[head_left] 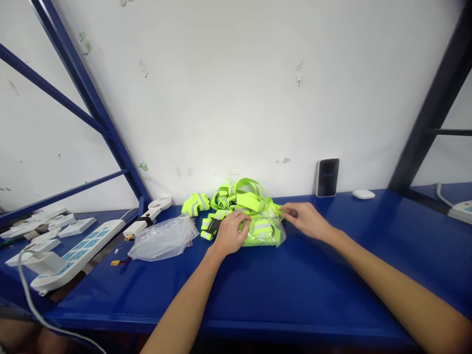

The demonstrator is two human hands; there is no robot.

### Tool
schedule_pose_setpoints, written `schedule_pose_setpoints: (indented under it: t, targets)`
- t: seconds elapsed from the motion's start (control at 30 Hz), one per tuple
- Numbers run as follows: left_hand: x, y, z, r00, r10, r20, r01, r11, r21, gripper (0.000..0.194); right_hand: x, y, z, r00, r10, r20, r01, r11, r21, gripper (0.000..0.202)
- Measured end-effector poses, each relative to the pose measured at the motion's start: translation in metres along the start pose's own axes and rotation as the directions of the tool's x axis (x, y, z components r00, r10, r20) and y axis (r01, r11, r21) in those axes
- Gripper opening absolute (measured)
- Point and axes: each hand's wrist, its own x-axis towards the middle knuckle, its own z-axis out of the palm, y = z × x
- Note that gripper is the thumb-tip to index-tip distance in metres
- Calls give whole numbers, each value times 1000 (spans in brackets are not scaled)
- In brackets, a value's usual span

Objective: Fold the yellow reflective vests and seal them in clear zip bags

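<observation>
A clear plastic bag (262,232) with folded yellow-green reflective strapping inside lies on the blue table (265,290). My left hand (233,231) rests with curled fingers on the bag's left side. At the bag's upper right, the fingertips of my right hand (304,218) are pinched together at its edge, by a bit of green strap. Behind the bag is a loose heap of the same reflective straps (243,194), and a smaller rolled piece (195,204) sits to its left. A black buckle shows beside my left hand.
Flat empty plastic bags (165,238), a small white fan (160,203) and connector wires lie at the left. Further left is a power strip (79,255). A black-fronted device (327,178) and a white case (363,194) stand near the wall.
</observation>
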Motion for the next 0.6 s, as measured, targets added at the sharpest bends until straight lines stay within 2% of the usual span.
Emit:
schedule_pose_setpoints:
  t: [0.1, 0.17, 0.23, 0.3, 0.37, 0.5, 0.53, 0.6]
  targets:
    - [0, -2, 2, 999, -40, -22, 39, 998, -41, 23, -2, 3, -2, 996, 88, 24, -88, 996, -8, 19]
    - [-1, -5, 5, 998, -49, -37, 46, 996, -72, 23, -3, -2, 1, 984, 163, 68, -166, 985, 55, 28]
    - [-1, -9, 7, 997, -57, -47, 52, 993, -107, 23, -3, -8, 7, 952, 204, 226, -245, 954, 173, 39]
    - [0, -11, 7, 995, -77, -56, 68, 986, -154, 22, -3, -13, 12, 909, 217, 355, -333, 892, 307, 41]
    - [2, -11, 4, 992, -98, -76, 79, 972, -223, 22, -3, -15, 16, 880, 231, 415, -421, 782, 458, 35]
    - [6, -2, -6, 980, -82, -184, 13, 939, -345, 21, -3, -17, 17, 818, 233, 526, -570, 445, 691, 26]
    - [6, 3, -8, 973, -68, -219, -12, 939, -343, 19, -3, -18, 17, 814, 218, 538, -578, 387, 718, 26]
    - [4, 13, -11, 958, -32, -284, -59, 951, -304, 13, -4, -23, 16, 832, 171, 527, -553, 328, 766, 26]
